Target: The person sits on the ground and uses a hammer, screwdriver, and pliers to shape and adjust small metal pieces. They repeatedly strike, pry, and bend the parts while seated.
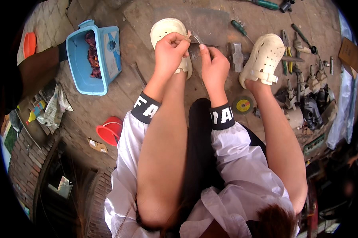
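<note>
My left hand (pixel 171 53) is raised over the toe of a cream clog (pixel 167 26), thumb and fingers pinched together. At its fingertips shows a small pinkish end that I cannot make out. Just to the right, my right hand (pixel 215 67) is closed in a pinch on a thin, pale, wire-like strip (pixel 197 39), which rises from the thumb toward the left hand. Whether the strip reaches the left fingers is hard to see. Under both hands lies a dark flat sheet (pixel 210 24) on the ground.
A blue bin (pixel 73 75) with dark red bundles (pixel 92 55) stands at left, near a red bucket (pixel 109 133). By my right clog (pixel 266 55) lie a hammer head (pixel 237 57), a screwdriver (pixel 238 27), pliers (pixel 285 51), a cutting disc (pixel 242 105) and several metal parts (pixel 302 87).
</note>
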`<state>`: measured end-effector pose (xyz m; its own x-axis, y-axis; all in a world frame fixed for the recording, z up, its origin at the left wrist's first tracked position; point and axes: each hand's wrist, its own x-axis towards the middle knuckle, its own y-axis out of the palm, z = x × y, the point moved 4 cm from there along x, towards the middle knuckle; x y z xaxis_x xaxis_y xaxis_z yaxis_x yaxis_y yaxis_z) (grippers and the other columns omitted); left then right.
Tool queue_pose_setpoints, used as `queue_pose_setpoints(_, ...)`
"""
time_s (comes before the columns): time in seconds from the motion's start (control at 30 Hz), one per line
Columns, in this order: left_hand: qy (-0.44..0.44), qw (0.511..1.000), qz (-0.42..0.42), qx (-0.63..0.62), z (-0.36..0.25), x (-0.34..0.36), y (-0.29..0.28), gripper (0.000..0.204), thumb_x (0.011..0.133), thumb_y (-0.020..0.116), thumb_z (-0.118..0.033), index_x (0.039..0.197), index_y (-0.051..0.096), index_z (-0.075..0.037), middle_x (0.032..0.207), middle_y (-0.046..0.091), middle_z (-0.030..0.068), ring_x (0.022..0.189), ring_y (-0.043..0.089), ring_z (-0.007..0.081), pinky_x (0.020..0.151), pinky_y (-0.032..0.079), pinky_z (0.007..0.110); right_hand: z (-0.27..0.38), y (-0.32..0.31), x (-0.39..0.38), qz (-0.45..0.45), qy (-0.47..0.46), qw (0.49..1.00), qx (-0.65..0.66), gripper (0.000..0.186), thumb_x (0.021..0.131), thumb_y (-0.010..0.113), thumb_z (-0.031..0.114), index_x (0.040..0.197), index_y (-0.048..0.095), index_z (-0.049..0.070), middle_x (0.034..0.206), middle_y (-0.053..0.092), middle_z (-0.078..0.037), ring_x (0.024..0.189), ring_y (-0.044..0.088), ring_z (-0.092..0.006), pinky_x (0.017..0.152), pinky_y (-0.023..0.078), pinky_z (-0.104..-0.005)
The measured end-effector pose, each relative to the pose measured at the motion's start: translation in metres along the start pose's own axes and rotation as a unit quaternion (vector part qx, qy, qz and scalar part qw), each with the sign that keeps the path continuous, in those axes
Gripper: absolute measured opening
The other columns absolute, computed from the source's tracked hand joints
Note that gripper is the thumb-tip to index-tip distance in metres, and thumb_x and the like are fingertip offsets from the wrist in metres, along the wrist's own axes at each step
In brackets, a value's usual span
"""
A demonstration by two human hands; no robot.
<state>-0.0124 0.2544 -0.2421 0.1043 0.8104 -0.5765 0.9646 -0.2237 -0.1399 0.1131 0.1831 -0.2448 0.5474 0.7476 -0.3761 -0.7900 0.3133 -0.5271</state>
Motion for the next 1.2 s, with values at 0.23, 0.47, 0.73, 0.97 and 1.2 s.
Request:
queue_pose_setpoints(0.23,-0.007,0.991,0.075,-0.115,-0.033,-0.018,0.003,0.011,0.087,0.056,-0.005,0.086,0.064,0.003,0.064,0.058,0.0022,0.054,0.052,0.008,0.056,0.043,0.021,0.026,-0.02,-0.005,0.04,0.098,0.943,0.316,0.021,0.088,0.064,0.019,0.088,0.065,-0.002,0.075,0.064,-0.001,0.065,0.054,-0.005,0.058,0.041,-0.0203)
queue_pose_setpoints(0.47,0.063,0.986,0.113,-0.101,-0.08,-0.047,0.004,0.006,0.084,0.061,-0.002,0.086,0.065,0.002,0.066,0.061,-0.0003,0.056,0.055,0.0038,0.052,0.043,0.018,0.071,-0.05,-0.008,0.077,0.092,0.883,0.453,0.012,0.086,0.064,0.008,0.091,0.065,-0.002,0.079,0.065,-0.001,0.069,0.055,-0.0037,0.062,0.042,-0.0184)
queue_pose_setpoints(0.73,0.105,0.984,0.129,-0.064,-0.093,-0.059,0.004,0.003,0.083,0.061,0.0,0.085,0.063,0.002,0.069,0.061,-0.0004,0.058,0.056,0.0034,0.053,0.045,0.018,0.079,-0.058,-0.011,0.109,0.068,0.876,0.465,0.01,0.085,0.063,0.004,0.092,0.064,-0.002,0.08,0.066,-0.004,0.071,0.057,-0.0057,0.064,0.044,-0.0185)
queue_pose_setpoints(0.97,0.096,0.98,0.14,-0.1,-0.095,-0.062,0.004,0.005,0.085,0.06,-0.002,0.084,0.064,0.002,0.069,0.062,0.0005,0.057,0.056,0.0038,0.051,0.045,0.018,0.09,-0.063,-0.013,0.106,0.043,0.898,0.425,0.009,0.084,0.061,0.004,0.09,0.062,-0.003,0.075,0.062,-0.001,0.068,0.055,-0.0043,0.06,0.042,-0.0189)
queue_pose_setpoints(1.2,0.056,0.976,0.182,-0.105,-0.092,-0.061,0.002,0.011,0.088,0.056,-0.005,0.084,0.062,0.002,0.066,0.06,0.0038,0.054,0.055,0.0092,0.05,0.044,0.022,0.094,-0.063,-0.016,0.157,0.037,0.873,0.461,0.01,0.086,0.058,0.003,0.092,0.059,-0.004,0.071,0.059,-0.001,0.064,0.056,-0.0064,0.055,0.043,-0.0198)
